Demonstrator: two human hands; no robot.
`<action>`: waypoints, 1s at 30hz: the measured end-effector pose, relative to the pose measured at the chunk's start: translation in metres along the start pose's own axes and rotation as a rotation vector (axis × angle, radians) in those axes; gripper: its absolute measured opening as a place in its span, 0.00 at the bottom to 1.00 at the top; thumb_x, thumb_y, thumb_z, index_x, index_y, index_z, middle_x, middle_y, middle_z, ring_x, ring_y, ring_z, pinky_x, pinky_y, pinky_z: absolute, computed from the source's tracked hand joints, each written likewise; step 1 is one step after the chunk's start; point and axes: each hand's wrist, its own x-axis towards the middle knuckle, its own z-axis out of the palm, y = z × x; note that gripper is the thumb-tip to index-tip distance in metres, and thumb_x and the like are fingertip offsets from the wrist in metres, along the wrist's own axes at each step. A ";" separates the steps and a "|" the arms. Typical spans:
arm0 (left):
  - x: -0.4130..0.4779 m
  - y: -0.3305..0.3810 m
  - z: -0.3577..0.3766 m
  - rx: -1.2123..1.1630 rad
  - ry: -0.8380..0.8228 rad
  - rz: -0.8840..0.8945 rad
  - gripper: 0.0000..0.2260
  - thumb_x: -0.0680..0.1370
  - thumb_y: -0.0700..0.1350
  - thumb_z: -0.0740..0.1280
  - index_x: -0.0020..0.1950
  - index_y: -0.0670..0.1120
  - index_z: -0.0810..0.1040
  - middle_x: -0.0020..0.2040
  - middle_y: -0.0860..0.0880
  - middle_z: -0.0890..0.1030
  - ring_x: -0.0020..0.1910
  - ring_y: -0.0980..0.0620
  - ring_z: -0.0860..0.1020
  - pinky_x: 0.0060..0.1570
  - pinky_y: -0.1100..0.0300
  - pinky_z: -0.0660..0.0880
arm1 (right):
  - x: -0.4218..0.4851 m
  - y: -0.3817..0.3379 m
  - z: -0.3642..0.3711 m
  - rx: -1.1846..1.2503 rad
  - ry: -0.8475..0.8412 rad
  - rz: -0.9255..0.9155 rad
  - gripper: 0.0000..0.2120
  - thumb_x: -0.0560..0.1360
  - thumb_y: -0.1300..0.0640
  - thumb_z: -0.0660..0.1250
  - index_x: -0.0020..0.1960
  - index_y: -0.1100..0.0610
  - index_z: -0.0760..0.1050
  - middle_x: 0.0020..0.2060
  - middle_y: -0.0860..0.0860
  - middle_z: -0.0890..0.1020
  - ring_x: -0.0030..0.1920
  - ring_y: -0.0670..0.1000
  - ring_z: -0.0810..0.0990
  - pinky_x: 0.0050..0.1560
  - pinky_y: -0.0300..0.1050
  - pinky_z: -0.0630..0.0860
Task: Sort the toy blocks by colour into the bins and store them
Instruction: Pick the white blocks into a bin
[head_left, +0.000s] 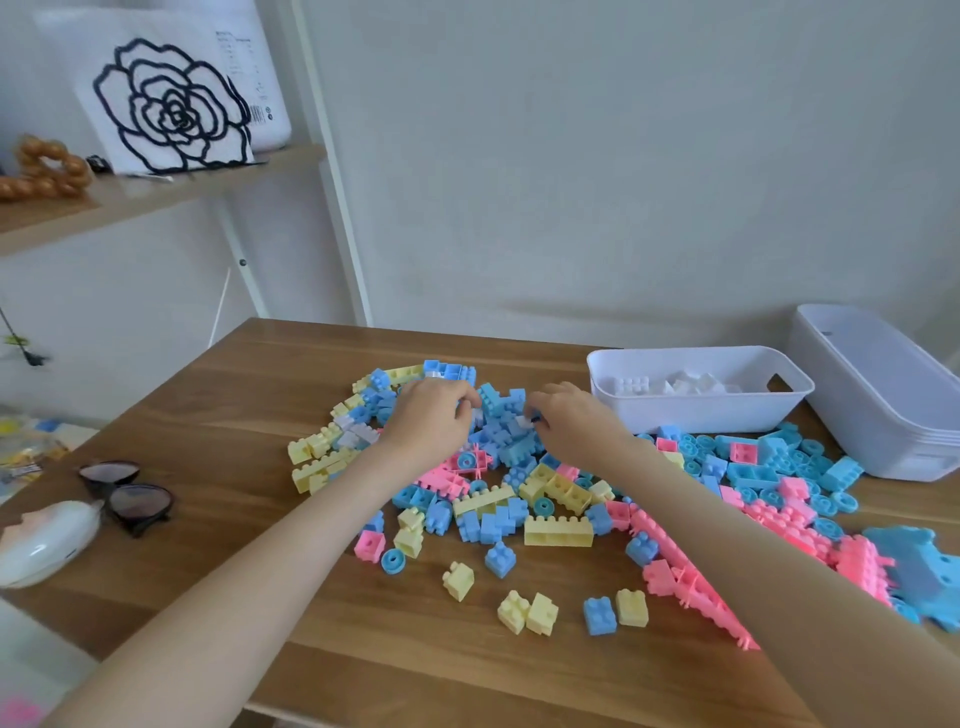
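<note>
A loose heap of blue, pink, yellow and white toy blocks (519, 493) covers the middle and right of the wooden table (249, 395). Both hands reach into the far part of the heap among blue blocks. My left hand (431, 415) has its fingers curled down over a small white block (476, 415). My right hand (571, 421) pinches a small white block (525, 420) at its fingertips. A white bin (696, 410) at the back right holds several white blocks (675, 385).
A stack of white bins (883, 395) stands at the far right. Sunglasses (127, 493) and a white case (47, 540) lie at the table's left edge. A wall shelf (130, 197) carries a flower picture and golden beads.
</note>
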 end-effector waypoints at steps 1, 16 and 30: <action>0.002 -0.002 0.001 0.010 0.025 -0.013 0.12 0.80 0.41 0.58 0.54 0.47 0.80 0.45 0.52 0.82 0.49 0.51 0.76 0.64 0.53 0.66 | -0.001 0.001 0.000 -0.017 0.003 -0.002 0.14 0.77 0.63 0.57 0.60 0.56 0.73 0.55 0.52 0.76 0.57 0.53 0.71 0.53 0.43 0.69; 0.022 -0.006 0.015 0.137 -0.197 -0.107 0.09 0.79 0.49 0.61 0.57 0.51 0.76 0.54 0.51 0.73 0.60 0.49 0.70 0.60 0.52 0.61 | -0.001 0.010 -0.007 -0.031 -0.126 -0.011 0.16 0.78 0.64 0.58 0.63 0.55 0.73 0.56 0.52 0.73 0.61 0.51 0.68 0.57 0.45 0.71; 0.024 -0.002 0.014 0.163 -0.205 -0.156 0.08 0.78 0.53 0.65 0.51 0.51 0.77 0.61 0.48 0.70 0.66 0.48 0.66 0.64 0.51 0.59 | 0.000 0.016 -0.008 -0.079 -0.127 -0.047 0.12 0.79 0.64 0.58 0.58 0.57 0.75 0.54 0.51 0.75 0.57 0.51 0.70 0.55 0.43 0.70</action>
